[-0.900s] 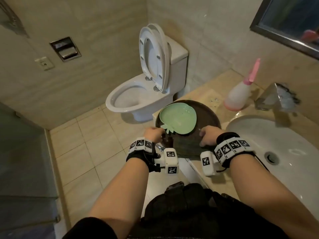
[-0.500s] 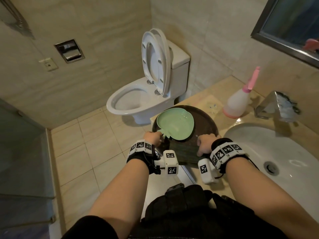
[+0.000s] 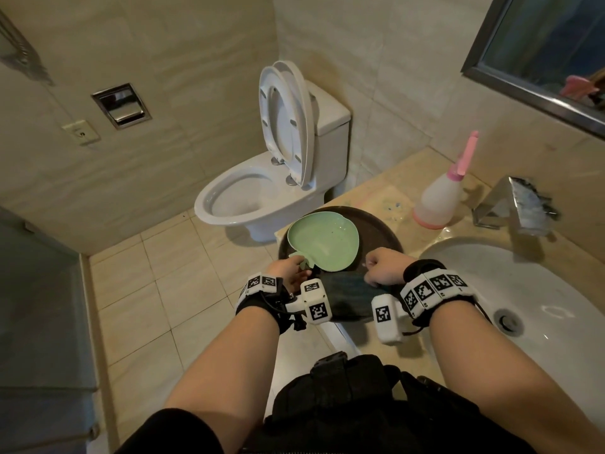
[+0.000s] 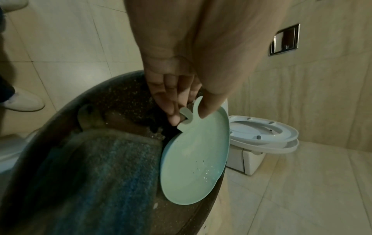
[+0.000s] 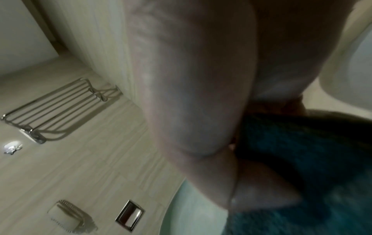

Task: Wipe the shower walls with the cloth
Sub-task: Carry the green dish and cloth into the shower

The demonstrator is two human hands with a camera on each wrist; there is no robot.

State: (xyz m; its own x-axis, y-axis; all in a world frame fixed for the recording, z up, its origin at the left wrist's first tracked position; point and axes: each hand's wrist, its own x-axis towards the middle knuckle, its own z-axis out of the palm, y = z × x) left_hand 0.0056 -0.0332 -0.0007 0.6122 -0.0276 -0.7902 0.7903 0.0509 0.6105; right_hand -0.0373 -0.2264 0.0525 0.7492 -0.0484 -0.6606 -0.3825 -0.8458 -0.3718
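Beige tiled bathroom w/ a stone counter [image 3: 386, 191] along the right wall. On the counter's near end sits a dark round tray [image 3: 379, 231], and inside it a mint-green apple-shaped plate [image 3: 324, 240] towards the far-left part. The cloth [image 3: 347, 296], dark blue-green and folded, lies in the tray's near part, just beside the plate.

Left hand [image 3: 288, 273] is at the plate's stem end; in the left wrist view its fingers [image 4: 171, 101] and thumb pinch the little stem-and-leaf tab, plate edge tilted up off the tray. Right hand [image 3: 384, 267] is curled into a fist over the cloth's far-right edge, gripping it; the right wrist view is blurry but shows the thumb against the cloth.

Sink [image 3: 523, 290] to the right, tap [image 3: 510, 204] behind it, white bottle w/ pink nozzle [image 3: 442, 198] near the tap. Toilet [image 3: 271, 178] w/ lid up against the far wall.
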